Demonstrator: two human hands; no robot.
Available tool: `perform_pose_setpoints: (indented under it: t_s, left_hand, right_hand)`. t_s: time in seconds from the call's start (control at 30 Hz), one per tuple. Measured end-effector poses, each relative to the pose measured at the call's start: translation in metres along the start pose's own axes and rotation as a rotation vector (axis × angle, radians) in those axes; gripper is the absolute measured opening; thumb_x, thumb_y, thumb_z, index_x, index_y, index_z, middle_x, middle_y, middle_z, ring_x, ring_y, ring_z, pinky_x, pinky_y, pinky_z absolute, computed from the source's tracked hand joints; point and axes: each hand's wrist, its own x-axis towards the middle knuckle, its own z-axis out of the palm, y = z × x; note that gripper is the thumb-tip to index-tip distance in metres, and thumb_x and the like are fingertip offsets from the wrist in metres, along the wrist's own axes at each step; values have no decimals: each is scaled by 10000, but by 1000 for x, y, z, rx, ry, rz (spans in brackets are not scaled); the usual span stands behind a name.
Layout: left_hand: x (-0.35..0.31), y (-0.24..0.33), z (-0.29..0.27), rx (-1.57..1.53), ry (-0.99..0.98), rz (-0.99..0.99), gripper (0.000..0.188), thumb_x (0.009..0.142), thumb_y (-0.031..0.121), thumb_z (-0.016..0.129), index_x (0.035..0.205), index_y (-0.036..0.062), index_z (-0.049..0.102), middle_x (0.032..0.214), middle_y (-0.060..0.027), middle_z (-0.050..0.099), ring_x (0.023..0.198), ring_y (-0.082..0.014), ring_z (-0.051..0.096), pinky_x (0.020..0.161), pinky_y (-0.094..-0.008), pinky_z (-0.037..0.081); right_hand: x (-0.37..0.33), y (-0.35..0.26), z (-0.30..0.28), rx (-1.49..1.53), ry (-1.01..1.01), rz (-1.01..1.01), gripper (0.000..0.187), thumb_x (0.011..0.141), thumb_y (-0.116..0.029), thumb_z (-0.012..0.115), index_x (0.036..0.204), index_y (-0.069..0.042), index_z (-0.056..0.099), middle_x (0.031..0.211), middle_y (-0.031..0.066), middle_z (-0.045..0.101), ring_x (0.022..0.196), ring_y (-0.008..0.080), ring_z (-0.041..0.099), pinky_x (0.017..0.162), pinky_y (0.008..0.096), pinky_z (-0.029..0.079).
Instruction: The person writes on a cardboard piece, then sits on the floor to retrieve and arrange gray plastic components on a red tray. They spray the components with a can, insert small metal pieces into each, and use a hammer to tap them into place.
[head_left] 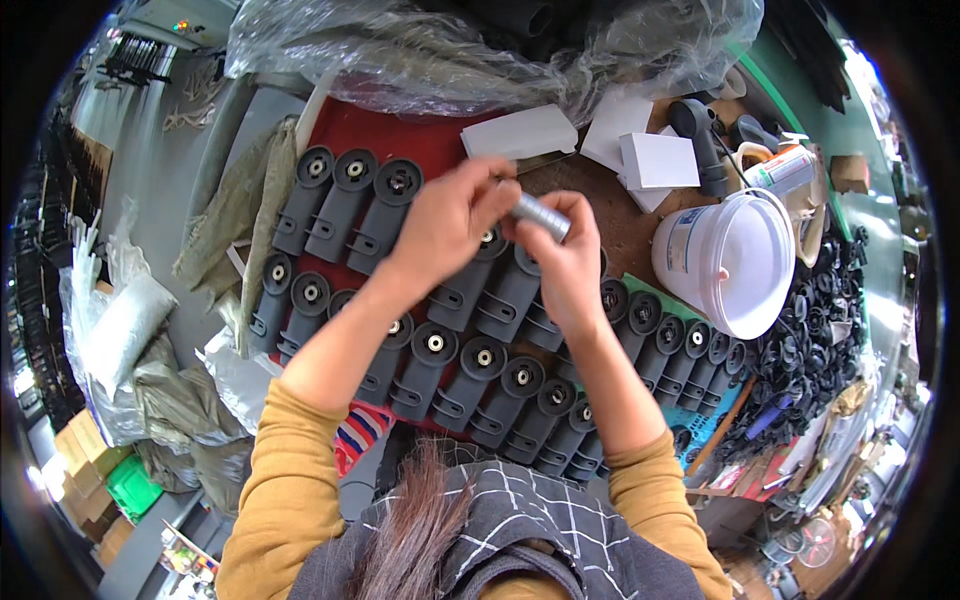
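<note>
Over the table, a short silver-grey ribbed cylinder [541,216] is held between my two hands. My right hand [570,262] has its thumb and fingers closed round the cylinder's lower right end. My left hand [447,218] is closed at the other end, its fingertips pressed together; whether they grip the cylinder or a small part is hidden. Below both hands stand rows of dark grey plastic housings [434,372], each with a round head and a slotted tab. Many heads have a pale metal ring [435,342] in the centre, while some look dark there.
A white bucket [690,255] stands at the right, beside white boxes [660,161] and an orange-and-white can [780,171]. Clear plastic sheeting [410,65] covers the far side. Many small black parts [810,340] are piled at far right. Crumpled bags [200,395] lie at left.
</note>
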Motion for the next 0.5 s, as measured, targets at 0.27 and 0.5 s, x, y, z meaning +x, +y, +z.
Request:
perform_pose_setpoints:
  t_s: [0.27,0.5]
  left_hand:
    - [-118,11,-35,-119,293,-68,241,872,244,657,794,34,568,619,-64,535,554,-176,551,535,-295,448]
    - [-152,-109,-205,-588,910,-318,322,1000,417,480,1014,125,615,715,83,469,595,1,349,486,-165,269]
  right_hand:
    - [-85,-8,72,-828,-395,-75,231,799,-161,667,950,-30,551,783,176,634,737,381,627,645,421,499]
    - [-133,19,152,-573,-452,37,158,857,-149,678,869,-38,566,685,-6,514,630,66,445,574,251,405]
